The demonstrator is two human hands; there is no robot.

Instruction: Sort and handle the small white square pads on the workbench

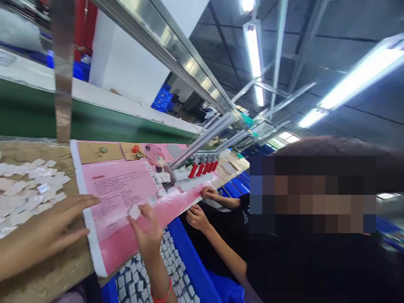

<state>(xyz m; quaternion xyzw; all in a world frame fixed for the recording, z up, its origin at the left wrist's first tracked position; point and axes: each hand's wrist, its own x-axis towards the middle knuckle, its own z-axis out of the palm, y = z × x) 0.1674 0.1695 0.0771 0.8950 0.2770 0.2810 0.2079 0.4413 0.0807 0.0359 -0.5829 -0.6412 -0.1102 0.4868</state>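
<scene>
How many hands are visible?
4: the wearer's left hand flat on the bench, right hand pinching a white square, and a co-worker's two hands at the pink sheet's far edge.

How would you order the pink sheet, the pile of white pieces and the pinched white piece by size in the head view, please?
1. pink sheet
2. pile of white pieces, partly cropped
3. pinched white piece in the right hand

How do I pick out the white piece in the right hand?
Find the pink printed sheet lying along the workbench. Near its front edge the right hand pinches one small white square. Unlike the heaped white squares left of the sheet, it sits alone between fingertips.
</scene>
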